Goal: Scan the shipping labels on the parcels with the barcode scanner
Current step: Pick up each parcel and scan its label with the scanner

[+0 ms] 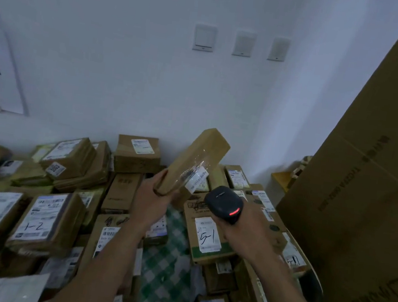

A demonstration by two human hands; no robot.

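Two bare forearms reach forward over the heap. The left hand [154,195] has its fingers wrapped round the lower end of a long narrow carton [196,160], lifted and tilted above the pile, its white shipping label [196,179] turned toward the scanner. The right hand [245,230] is clenched on the grip of the black barcode scanner [226,204], whose red light glows, its head just beside that label.

By my reading, this one scan is in progress and most of the job remains. Some labels carry handwritten marks, such as "1-2" [42,219] and "5-1" [207,233], which may mean those are handled; many show none.

Count: one scanner, one parcel in hand, well over a dozen parcels [139,153] lying below, too overlapped to total exactly.
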